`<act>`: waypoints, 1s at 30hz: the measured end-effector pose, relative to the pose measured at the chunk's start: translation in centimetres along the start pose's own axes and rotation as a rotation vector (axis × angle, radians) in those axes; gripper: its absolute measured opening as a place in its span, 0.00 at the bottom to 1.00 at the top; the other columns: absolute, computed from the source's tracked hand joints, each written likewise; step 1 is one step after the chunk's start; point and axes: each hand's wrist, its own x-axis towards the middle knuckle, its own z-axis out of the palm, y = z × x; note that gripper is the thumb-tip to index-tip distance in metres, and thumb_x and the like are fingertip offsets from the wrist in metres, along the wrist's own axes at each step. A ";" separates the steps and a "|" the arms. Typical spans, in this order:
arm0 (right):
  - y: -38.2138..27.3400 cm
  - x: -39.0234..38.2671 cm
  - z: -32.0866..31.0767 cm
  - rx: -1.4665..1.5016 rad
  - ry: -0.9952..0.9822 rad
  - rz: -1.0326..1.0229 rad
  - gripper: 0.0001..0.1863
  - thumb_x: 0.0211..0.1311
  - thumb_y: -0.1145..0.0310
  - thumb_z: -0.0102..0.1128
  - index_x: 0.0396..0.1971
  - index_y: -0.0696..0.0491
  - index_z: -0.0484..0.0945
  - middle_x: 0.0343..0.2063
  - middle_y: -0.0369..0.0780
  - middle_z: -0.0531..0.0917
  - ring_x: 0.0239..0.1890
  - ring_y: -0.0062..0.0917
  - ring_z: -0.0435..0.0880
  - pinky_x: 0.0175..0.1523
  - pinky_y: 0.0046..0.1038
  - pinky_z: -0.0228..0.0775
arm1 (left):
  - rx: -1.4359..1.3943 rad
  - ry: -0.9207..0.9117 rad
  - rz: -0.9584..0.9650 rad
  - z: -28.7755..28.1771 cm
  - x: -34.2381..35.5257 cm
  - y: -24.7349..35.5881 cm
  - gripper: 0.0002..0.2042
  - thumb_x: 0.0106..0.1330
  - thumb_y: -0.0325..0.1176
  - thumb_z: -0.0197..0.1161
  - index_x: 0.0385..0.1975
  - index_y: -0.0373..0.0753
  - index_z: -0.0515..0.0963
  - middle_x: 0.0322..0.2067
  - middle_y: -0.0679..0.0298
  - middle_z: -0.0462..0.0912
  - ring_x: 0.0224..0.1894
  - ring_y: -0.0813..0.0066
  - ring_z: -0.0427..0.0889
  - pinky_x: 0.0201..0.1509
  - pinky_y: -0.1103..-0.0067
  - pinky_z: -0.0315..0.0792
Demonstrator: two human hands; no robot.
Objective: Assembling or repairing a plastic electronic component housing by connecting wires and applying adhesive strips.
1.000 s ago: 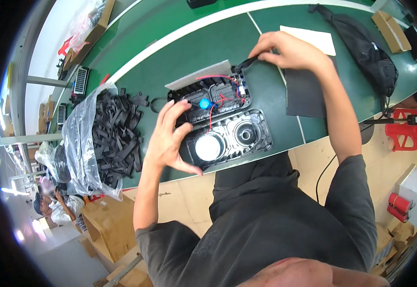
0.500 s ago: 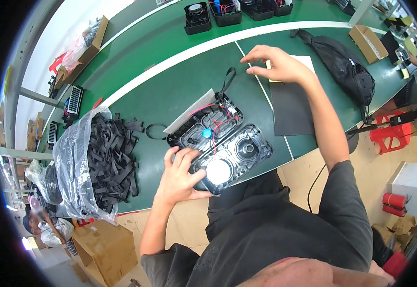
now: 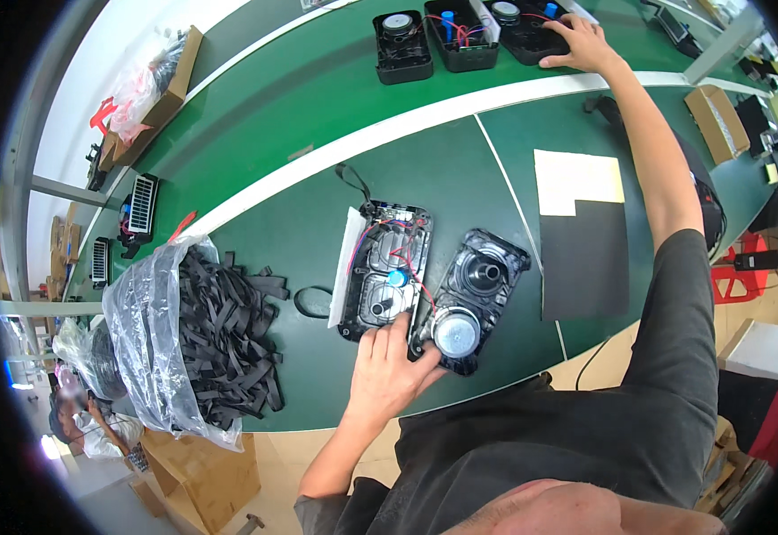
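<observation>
Resting at frame centre, left hand [image 3: 387, 374] lay flat, fingers spread, on opened black plastic speaker housing [image 3: 387, 270]; right hand [image 3: 581, 45] reached upper right, fingers loose on black open unit [image 3: 529, 27]; housing looked rigid, wiring fragile, best gripped by edges

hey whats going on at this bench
A person sits at a green workbench with an opened black speaker housing in front of them. The left hand rests on the near ends of its two halves, the wired rear shell and the front shell with the speaker cone. The right hand is stretched far across the bench onto one of the open black housings lined up there. A clear bag of black straps lies at the left.
</observation>
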 end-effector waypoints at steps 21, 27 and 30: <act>1.3 -1.6 -4.5 0.547 0.155 0.118 0.32 0.61 0.42 0.75 0.40 0.62 0.88 0.33 0.42 0.89 0.35 0.28 0.86 0.47 0.33 0.77 | 0.206 0.413 -0.357 -0.2 24.0 -28.0 0.25 0.60 0.60 0.75 0.43 0.44 0.86 0.41 0.47 0.83 0.46 0.46 0.80 0.52 0.57 0.69; 0.8 -7.3 -13.5 0.763 -0.266 0.309 0.37 0.64 0.34 0.68 0.36 0.61 0.89 0.26 0.32 0.83 0.30 0.15 0.79 0.38 0.23 0.71 | 0.327 0.388 -0.397 2.4 26.4 -28.9 0.27 0.59 0.63 0.74 0.44 0.46 0.88 0.40 0.53 0.82 0.46 0.52 0.79 0.54 0.58 0.67; -3.4 -11.2 -18.6 0.845 -0.416 0.122 0.37 0.63 0.33 0.68 0.33 0.61 0.88 0.25 0.32 0.83 0.30 0.16 0.79 0.39 0.23 0.71 | 0.616 0.436 -0.315 0.6 26.3 -24.5 0.29 0.63 0.64 0.70 0.54 0.48 0.86 0.58 0.42 0.80 0.62 0.48 0.78 0.65 0.50 0.64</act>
